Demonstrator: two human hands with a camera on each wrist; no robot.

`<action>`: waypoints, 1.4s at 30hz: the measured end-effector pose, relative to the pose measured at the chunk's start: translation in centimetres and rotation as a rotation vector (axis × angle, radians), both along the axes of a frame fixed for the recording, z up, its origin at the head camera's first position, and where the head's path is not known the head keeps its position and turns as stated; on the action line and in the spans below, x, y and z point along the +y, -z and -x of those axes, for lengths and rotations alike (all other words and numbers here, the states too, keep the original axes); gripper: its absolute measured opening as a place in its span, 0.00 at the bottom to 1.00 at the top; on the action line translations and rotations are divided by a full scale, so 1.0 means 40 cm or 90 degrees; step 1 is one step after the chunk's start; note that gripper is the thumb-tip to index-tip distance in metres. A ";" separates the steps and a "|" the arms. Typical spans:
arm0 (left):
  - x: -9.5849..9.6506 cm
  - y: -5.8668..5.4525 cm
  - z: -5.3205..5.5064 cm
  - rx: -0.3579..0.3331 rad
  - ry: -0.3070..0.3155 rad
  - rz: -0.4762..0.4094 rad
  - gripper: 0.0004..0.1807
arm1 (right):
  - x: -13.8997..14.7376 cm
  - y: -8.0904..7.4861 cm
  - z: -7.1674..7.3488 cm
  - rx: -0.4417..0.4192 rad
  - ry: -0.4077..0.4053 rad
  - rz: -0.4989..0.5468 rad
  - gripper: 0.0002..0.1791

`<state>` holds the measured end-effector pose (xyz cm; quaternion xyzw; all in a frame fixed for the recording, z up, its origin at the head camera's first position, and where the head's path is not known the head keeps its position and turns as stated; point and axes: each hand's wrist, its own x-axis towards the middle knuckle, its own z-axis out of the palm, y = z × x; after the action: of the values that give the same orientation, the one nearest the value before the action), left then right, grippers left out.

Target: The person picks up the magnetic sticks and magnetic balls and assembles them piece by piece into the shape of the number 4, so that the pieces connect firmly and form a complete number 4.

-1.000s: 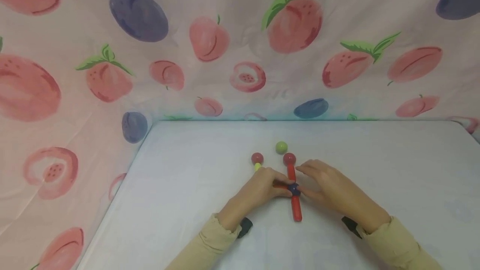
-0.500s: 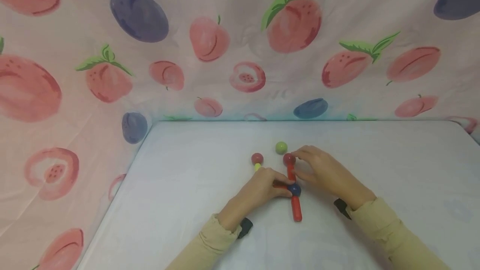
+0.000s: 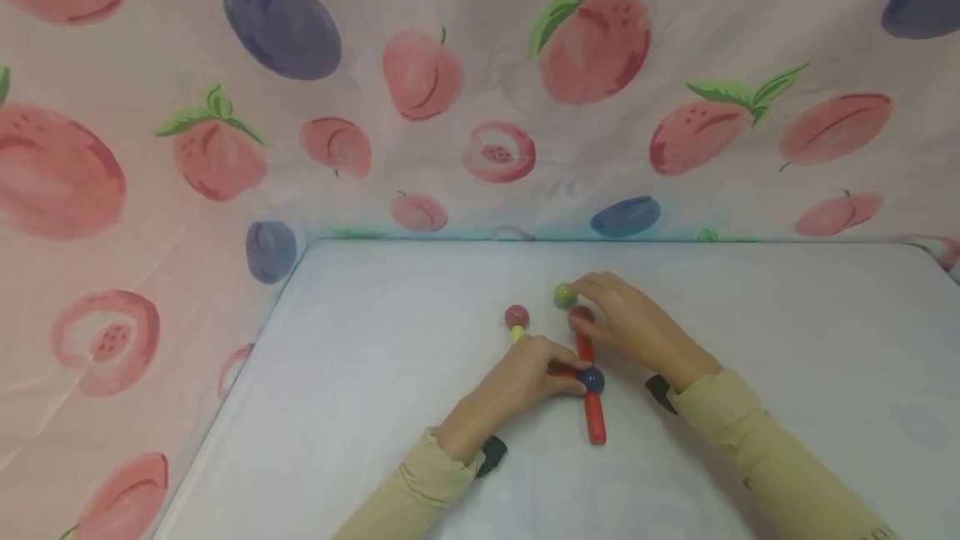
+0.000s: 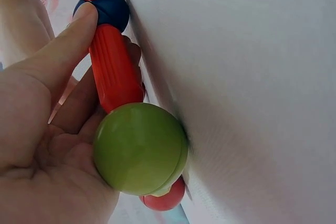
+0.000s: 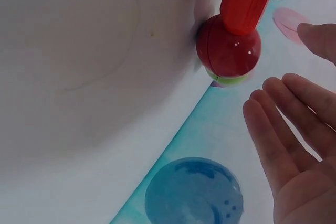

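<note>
A construction of ridged sticks and balls lies on the white table. My left hand [image 3: 525, 377] pinches the blue ball [image 3: 592, 380], thumb on its near side. In the left wrist view a red stick [image 4: 116, 69] joins that blue ball to a green ball [image 4: 140, 149] beside my palm. Another red stick [image 3: 596, 419] points toward me from the blue ball, and one leads away to a dark red ball [image 5: 229, 46]. My right hand [image 3: 626, 319] reaches over that red ball, fingers extended beside a loose yellow-green ball [image 3: 566, 295]; in the right wrist view nothing is held.
A second red ball [image 3: 517, 317] on a yellow-green stick [image 3: 517, 332] stands left of the dark red one, partly behind my left hand. Fruit-printed cloth [image 3: 480, 90] hangs behind the white table [image 3: 375, 315] and down its left side.
My right hand has left the blue ball and moved away from me, past the red stick and red ball, up to the yellow-green ball. My left hand keeps its pinch in place.
</note>
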<state>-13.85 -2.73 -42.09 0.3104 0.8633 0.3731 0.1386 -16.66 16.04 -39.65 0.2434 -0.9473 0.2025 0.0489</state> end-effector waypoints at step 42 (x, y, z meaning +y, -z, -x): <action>-0.003 0.006 0.003 0.012 0.005 -0.009 0.15 | -0.059 0.023 0.086 -0.036 0.012 -0.057 0.17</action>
<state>-13.95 -2.84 -42.32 0.3181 0.8607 0.3758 0.1293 -20.08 13.69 -40.55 0.2306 -0.9586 0.1666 0.0129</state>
